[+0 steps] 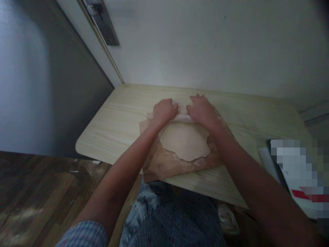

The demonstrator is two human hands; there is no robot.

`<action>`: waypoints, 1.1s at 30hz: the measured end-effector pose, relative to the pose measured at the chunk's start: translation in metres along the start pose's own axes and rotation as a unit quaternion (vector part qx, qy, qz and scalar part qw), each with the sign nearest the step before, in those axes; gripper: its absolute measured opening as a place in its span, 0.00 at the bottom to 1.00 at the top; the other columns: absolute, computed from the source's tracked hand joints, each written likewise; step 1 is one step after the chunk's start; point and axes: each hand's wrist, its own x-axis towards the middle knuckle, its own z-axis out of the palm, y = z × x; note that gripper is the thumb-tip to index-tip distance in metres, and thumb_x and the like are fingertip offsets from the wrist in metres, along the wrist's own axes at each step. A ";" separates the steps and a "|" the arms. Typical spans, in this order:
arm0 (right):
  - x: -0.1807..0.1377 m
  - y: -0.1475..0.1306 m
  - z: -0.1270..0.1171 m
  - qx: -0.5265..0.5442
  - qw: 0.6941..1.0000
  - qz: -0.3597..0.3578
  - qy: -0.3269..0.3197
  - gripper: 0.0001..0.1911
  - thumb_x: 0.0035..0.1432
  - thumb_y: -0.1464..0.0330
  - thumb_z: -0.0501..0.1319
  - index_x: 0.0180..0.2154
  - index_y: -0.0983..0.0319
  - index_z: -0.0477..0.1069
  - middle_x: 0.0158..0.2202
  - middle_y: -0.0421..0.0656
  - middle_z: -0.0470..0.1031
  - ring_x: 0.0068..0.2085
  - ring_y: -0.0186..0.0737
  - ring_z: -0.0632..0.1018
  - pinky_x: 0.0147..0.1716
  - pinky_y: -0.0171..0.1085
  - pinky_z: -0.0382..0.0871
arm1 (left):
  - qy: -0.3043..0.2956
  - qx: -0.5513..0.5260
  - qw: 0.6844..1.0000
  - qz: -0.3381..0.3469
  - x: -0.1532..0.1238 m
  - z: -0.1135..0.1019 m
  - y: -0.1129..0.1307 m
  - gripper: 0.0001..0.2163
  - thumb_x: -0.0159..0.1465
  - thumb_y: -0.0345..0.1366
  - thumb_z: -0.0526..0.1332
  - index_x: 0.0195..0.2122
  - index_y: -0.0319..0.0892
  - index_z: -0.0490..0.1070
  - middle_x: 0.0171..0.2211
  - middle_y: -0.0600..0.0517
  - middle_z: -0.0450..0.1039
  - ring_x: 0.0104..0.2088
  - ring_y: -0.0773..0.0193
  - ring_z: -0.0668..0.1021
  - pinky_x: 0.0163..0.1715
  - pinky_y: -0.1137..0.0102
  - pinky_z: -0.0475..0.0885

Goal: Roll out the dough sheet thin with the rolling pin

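A: On my feed from here: step?

B: Rolling out, I'd judge. Dough (185, 142) is mid-frame, a flat, ragged-edged sheet on the board (163, 168). Pin (183, 118) lies crosswise at its far part, just above frame centre.

A: Hands?

B: Both on the pin. Left hand (165, 110), left of centre: bent over it, palm down. Undersides hidden, so I can't tell whether it grips. Right hand (202, 108), right of centre: palm down on the pin, fingers loosely stretched toward the top of the frame, not wrapped round.

A: How far along?

B: Well on, my guess: the sheet looks thin and broad. Thickness I can't read from up here.

A: Next move calls for?

B: Even weight from both palms, pin level, a pull back toward the bottom of the frame. I'd watch the ragged near edge; it could tear or stick, though flour shows on the board near it.

A: Board steady?

B: Not sure. Its lower-left corner seems to poke past the table (102, 128) edge, so I'd go easy.

A: Else?

B: Pack (299, 194), lower right, well apart from the dough. Logged.
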 end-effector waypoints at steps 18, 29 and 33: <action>-0.085 -0.022 -0.004 -0.036 0.997 -0.018 0.061 0.23 0.63 0.66 0.42 0.50 0.65 0.68 0.60 0.52 0.59 0.61 0.48 0.58 0.56 0.51 0.51 | 0.118 0.065 0.987 0.086 -0.083 0.004 0.004 0.20 0.68 0.42 0.39 0.45 0.38 0.67 0.47 0.43 0.71 0.50 0.53 0.69 0.49 0.59 0.60; -0.142 -0.023 -0.006 0.014 0.992 -0.076 0.101 0.19 0.63 0.67 0.46 0.51 0.64 0.67 0.51 0.47 0.71 0.53 0.44 0.69 0.54 0.46 0.54 | 0.117 0.033 0.985 0.120 -0.139 0.004 -0.007 0.20 0.68 0.42 0.42 0.51 0.36 0.65 0.52 0.45 0.69 0.52 0.56 0.69 0.56 0.57 0.55; -0.160 -0.018 -0.008 0.029 0.985 -0.115 0.126 0.17 0.62 0.69 0.48 0.50 0.64 0.67 0.51 0.47 0.71 0.53 0.43 0.69 0.53 0.47 0.56 | 0.122 0.003 0.985 0.122 -0.157 0.005 -0.010 0.19 0.67 0.40 0.45 0.53 0.34 0.63 0.53 0.44 0.67 0.54 0.55 0.67 0.56 0.55 0.56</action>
